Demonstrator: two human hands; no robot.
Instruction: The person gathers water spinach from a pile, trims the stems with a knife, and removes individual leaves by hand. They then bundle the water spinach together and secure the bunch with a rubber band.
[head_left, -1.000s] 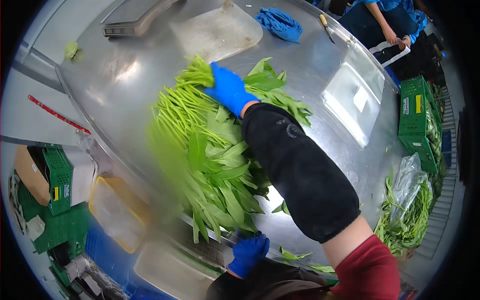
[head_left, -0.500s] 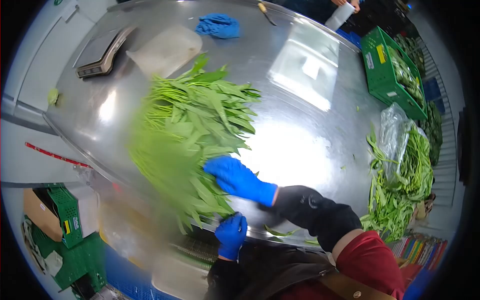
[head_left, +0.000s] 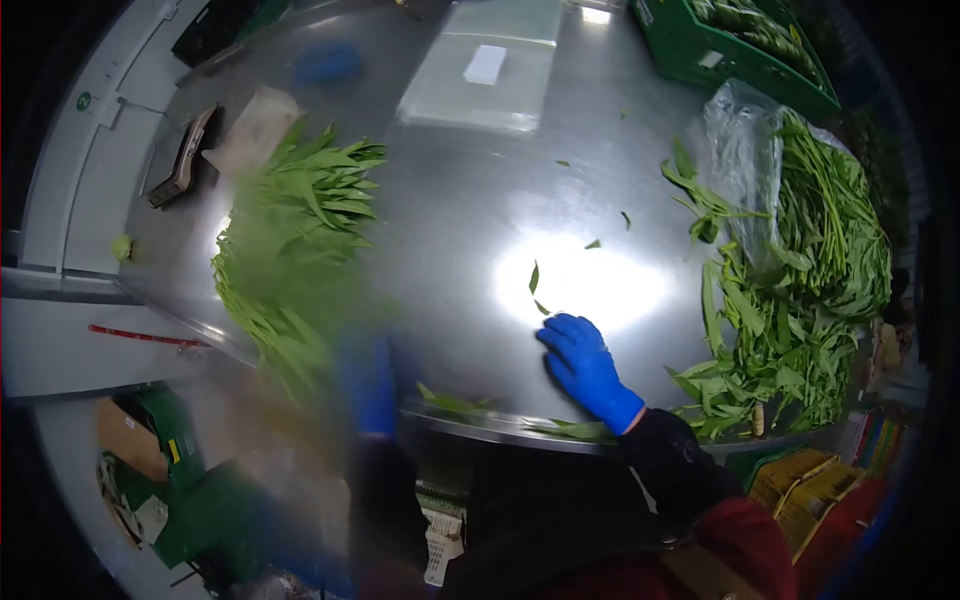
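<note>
My right hand (head_left: pixel 590 372), in a blue glove, lies on the steel table with its fingers stretched out and holds nothing I can see. Just beyond its fingertips are small loose leaves (head_left: pixel 535 278). My left hand (head_left: pixel 370 388), also gloved in blue, is smeared by blur, so its fingers cannot be made out. It is nearest the lower right side of a big heap of leafy green stems (head_left: pixel 300 215), part of which is hazy. More loose leaves (head_left: pixel 450 402) lie along the table's near edge, between my hands.
At the right lie tangled greens (head_left: pixel 790 340) with a clear plastic bag (head_left: pixel 745 160). A green crate (head_left: pixel 690 50) of greens stands behind. Flat clear bags (head_left: pixel 480 85) lie at the back. Left are a scale (head_left: pixel 182 160) and a blurred blue cloth (head_left: pixel 328 62).
My view has swung right. My right hand has left the heap of greens and moved right onto the bare steel. My left hand has shifted and is now blurred.
</note>
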